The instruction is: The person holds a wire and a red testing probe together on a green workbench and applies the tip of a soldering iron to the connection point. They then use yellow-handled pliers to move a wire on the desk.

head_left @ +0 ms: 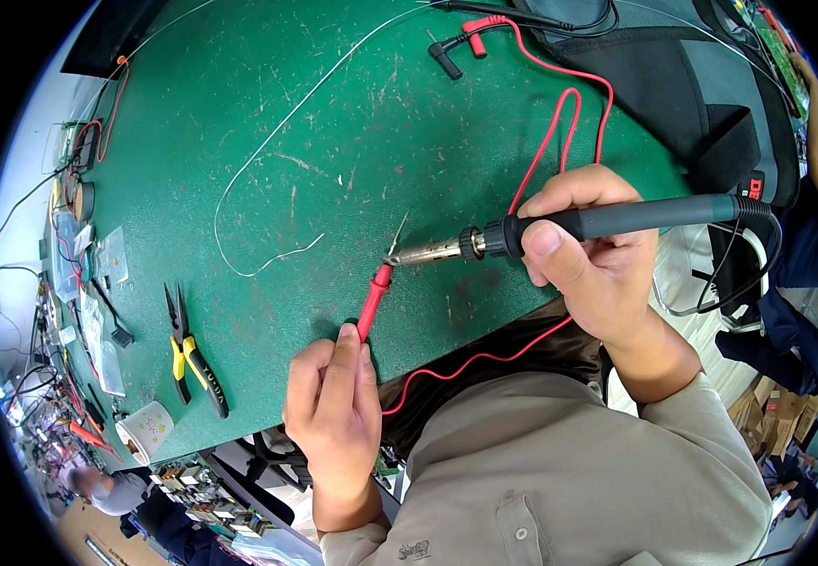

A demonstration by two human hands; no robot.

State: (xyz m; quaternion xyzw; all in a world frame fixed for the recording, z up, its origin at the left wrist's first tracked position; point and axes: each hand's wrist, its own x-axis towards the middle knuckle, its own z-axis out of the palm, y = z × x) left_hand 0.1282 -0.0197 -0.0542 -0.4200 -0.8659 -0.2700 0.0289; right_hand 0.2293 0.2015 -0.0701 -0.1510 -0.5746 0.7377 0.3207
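L hand (333, 391): fingers clamped on red test probe (374, 300), held over worktop (324, 222) nr front edge, metal tip pointing away from wearer. R hand (602, 250): fingers wrapped round soldering iron (654, 216), hot end at probe's collar; actual contact can't be told. Judgement: heat metal only, off red plastic, w/ short dwell; steady L wrist; keep red lead (541, 160) clear of barrel. Thin silvery wire (217, 222) lies L of probe, free end nearby; pliers (180, 330) further L, unheld.
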